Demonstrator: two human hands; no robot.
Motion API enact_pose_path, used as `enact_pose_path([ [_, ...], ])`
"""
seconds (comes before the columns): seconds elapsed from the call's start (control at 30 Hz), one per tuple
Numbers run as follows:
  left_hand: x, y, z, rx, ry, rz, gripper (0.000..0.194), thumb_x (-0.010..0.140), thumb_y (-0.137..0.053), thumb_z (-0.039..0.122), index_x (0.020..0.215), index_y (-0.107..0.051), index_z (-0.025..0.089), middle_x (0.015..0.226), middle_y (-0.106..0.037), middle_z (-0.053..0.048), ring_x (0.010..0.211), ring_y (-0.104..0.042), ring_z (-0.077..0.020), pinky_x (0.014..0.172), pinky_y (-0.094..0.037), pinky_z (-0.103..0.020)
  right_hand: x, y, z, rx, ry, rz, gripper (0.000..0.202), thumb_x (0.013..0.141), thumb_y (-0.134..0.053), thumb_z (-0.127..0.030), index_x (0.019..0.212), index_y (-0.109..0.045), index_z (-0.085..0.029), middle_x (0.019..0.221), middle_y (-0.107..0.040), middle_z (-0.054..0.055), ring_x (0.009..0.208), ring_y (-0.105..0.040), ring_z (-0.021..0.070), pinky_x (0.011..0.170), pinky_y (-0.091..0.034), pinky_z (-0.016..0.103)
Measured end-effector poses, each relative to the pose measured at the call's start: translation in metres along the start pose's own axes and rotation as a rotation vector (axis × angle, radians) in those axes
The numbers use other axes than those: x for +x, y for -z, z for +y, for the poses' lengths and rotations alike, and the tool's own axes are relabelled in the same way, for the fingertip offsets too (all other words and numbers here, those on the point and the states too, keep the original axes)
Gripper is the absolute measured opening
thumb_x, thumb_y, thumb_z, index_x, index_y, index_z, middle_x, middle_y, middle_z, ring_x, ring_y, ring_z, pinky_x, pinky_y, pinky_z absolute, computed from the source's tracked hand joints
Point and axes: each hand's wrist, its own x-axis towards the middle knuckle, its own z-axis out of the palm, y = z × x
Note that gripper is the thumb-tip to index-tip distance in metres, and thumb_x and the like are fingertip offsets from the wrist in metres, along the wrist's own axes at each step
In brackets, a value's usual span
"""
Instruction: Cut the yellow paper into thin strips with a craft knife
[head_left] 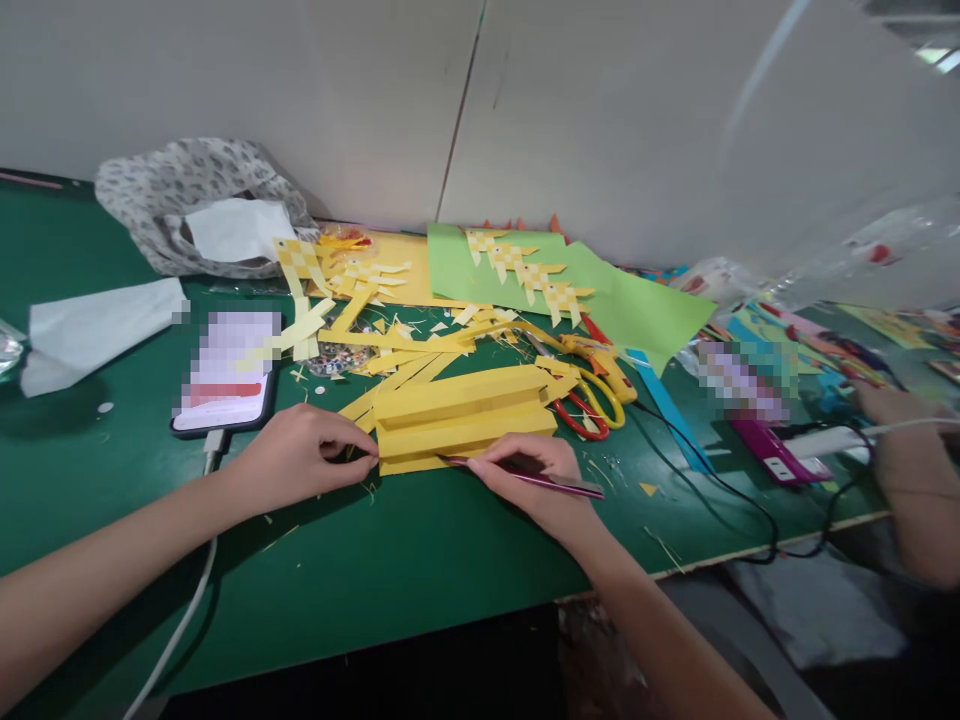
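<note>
A pleated yellow paper (pixel 465 412) lies on the green table in front of me. My left hand (pixel 304 455) pinches its left end between thumb and forefinger. In my right hand (pixel 534 470) is a slim dark red pen-like tool (pixel 551 483), its tip touching the lower fold of the paper. Loose yellow strips (pixel 412 345) are piled behind the paper. Scissors with red and yellow handles (pixel 600 400) and a yellow-orange glue gun (pixel 611 370) lie just to its right.
A phone (pixel 229 365) with a white cable is at left, near a patterned cloth bag (pixel 217 160). Woven paper fish (pixel 525 270) rest on green sheets (pixel 637 290) at the back. A magenta power strip (pixel 780 450) and another person's arm (pixel 919 480) are at right.
</note>
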Motion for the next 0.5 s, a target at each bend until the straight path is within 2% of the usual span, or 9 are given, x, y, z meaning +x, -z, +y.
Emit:
enact_pose_path([
  [0.13, 0.0, 0.0, -0.001, -0.005, -0.003, -0.003, 0.021, 0.078, -0.057, 0.032, 0.078, -0.076, 0.023, 0.065, -0.069, 0.0, 0.048, -0.046, -0.0082, 0.047, -0.032, -0.02, 0.003, -0.026, -0.013, 0.045, 0.026, -0.095, 0.011, 0.069, -0.073, -0.029, 0.063, -0.071, -0.019, 0.064, -0.072, 0.003, 0.058, -0.065, 0.0149, 0.052, -0.048, 0.022],
  [0.23, -0.001, 0.001, -0.003, 0.008, -0.016, -0.018, 0.02, 0.079, -0.057, 0.031, 0.081, -0.077, 0.023, 0.063, -0.068, 0.001, 0.048, -0.044, -0.0083, 0.047, -0.031, -0.02, 0.005, -0.039, -0.017, 0.076, 0.028, -0.11, 0.011, 0.07, -0.072, -0.028, 0.064, -0.071, -0.019, 0.065, -0.072, 0.002, 0.058, -0.066, 0.0143, 0.053, -0.049, 0.021],
  [0.5, -0.002, 0.002, 0.003, 0.049, -0.035, 0.03, 0.02, 0.076, -0.059, 0.028, 0.082, -0.077, 0.023, 0.056, -0.065, 0.001, 0.043, -0.039, -0.0073, 0.045, -0.029, -0.02, 0.006, -0.042, -0.015, 0.053, 0.065, -0.131, 0.009, 0.071, -0.073, -0.028, 0.066, -0.073, -0.02, 0.068, -0.072, 0.003, 0.062, -0.066, 0.0155, 0.056, -0.049, 0.024],
])
